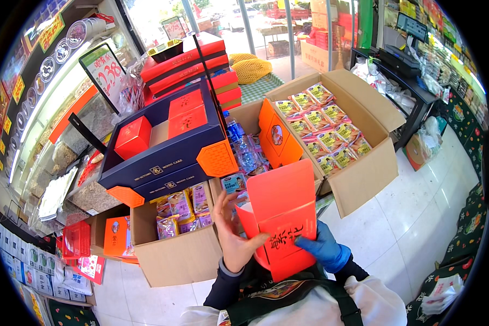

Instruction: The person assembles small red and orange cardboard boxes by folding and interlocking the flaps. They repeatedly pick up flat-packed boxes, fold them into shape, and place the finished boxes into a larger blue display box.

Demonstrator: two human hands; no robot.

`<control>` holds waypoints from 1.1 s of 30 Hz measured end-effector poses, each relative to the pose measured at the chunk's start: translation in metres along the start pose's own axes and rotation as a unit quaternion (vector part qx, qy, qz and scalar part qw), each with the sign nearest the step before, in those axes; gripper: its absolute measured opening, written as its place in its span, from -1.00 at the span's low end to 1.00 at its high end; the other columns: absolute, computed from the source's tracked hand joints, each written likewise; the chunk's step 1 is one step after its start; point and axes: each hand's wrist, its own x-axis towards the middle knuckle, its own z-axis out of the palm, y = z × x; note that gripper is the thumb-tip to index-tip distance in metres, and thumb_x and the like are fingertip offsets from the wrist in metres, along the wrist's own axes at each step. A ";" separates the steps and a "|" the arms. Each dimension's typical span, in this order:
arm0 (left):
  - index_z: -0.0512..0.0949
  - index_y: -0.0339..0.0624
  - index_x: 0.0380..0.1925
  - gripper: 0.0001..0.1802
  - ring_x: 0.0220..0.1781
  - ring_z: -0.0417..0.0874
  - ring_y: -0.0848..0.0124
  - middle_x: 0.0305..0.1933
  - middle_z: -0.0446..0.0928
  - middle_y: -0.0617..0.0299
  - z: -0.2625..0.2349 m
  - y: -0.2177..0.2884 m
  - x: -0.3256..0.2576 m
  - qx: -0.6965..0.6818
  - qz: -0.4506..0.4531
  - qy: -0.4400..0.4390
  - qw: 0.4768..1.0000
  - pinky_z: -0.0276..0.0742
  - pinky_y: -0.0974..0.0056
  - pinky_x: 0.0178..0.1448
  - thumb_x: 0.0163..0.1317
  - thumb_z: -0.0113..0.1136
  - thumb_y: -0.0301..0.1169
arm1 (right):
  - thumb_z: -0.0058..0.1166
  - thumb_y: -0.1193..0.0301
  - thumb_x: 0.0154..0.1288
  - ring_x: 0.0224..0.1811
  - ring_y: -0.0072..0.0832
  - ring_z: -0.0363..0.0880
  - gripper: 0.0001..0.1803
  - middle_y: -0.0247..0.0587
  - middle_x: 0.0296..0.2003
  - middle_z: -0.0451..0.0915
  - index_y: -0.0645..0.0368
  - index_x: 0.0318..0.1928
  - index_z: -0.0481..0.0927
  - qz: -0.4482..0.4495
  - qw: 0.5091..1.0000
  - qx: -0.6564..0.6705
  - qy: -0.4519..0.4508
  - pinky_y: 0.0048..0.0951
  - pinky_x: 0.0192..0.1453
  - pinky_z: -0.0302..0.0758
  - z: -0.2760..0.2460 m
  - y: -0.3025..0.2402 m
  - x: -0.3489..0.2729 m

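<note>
A navy tray (pixel 165 163) stands at ten o'clock from the open red box (pixel 286 212), a purple-packet carton (pixel 179 264) at nine. The left hand (pixel 236 233) spreads its fingers wide, thumb against the red box between both hands; the blue-gloved right hand (pixel 326 249) grips its four-o'clock edge. A snack carton (pixel 364 174) sits at one.
</note>
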 end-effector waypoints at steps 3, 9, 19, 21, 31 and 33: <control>0.29 -0.29 -0.02 -0.30 -0.05 0.53 0.38 0.01 0.42 0.09 -0.010 -0.020 -0.010 0.012 -0.064 0.011 0.998 0.48 0.30 0.02 -0.16 0.50 -0.53 | 0.15 0.44 0.26 -0.03 -0.57 0.49 -0.55 -0.23 -0.04 0.56 0.27 0.14 0.41 -0.011 0.999 0.011 0.042 -0.46 0.07 0.44 0.003 0.003 -0.001; 0.34 -0.28 -0.08 -0.42 -0.14 0.56 0.44 -0.16 0.52 0.19 -0.012 -0.035 -0.013 0.150 0.001 0.063 0.987 0.48 0.34 0.00 -0.09 0.45 -0.55 | 0.08 0.44 0.30 0.06 -0.52 0.43 -0.52 -0.17 0.08 0.47 0.26 0.21 0.35 -0.069 0.994 -0.084 0.006 -0.42 0.14 0.38 -0.003 0.018 0.000; -0.03 -0.35 0.33 0.18 0.18 0.36 0.24 0.15 0.25 0.00 -0.017 -0.042 -0.028 0.092 0.013 -0.027 0.995 0.29 0.16 0.27 -0.21 0.53 -0.23 | 0.02 0.61 0.19 0.41 -0.37 0.04 -0.11 -0.08 0.37 0.06 0.23 0.43 -0.19 -0.196 0.980 -0.032 0.011 -0.29 0.42 0.00 0.013 0.004 -0.003; -0.11 -0.36 0.36 0.28 0.22 0.31 0.14 0.20 0.21 -0.09 -0.015 -0.018 -0.025 0.292 0.083 -0.041 0.952 0.24 0.10 0.31 -0.25 0.55 -0.18 | 0.02 0.63 0.17 0.43 -0.32 0.02 -0.14 -0.02 0.36 0.06 0.23 0.41 -0.14 -0.217 0.974 -0.067 0.000 -0.25 0.43 -0.01 0.012 0.011 -0.004; -0.01 -0.35 0.36 0.19 0.33 0.26 0.00 0.36 0.11 -0.18 -0.030 -0.025 -0.033 0.234 0.084 -0.126 0.960 0.17 0.03 0.36 -0.17 0.51 -0.10 | 0.17 0.52 0.18 0.36 -0.09 0.16 -0.44 0.14 0.28 0.19 0.19 0.16 0.24 -0.304 0.942 -0.139 -0.015 -0.15 0.39 0.08 0.024 0.008 0.003; 0.05 -0.34 0.34 0.13 0.33 0.27 0.00 0.36 0.12 -0.18 -0.025 -0.028 -0.042 0.163 0.069 -0.078 0.981 0.22 0.04 0.34 -0.13 0.49 -0.09 | 0.19 0.50 0.16 0.31 -0.12 0.23 -0.45 0.11 0.23 0.24 0.19 0.14 0.28 -0.297 0.944 -0.143 -0.002 -0.17 0.35 0.15 0.025 0.000 0.004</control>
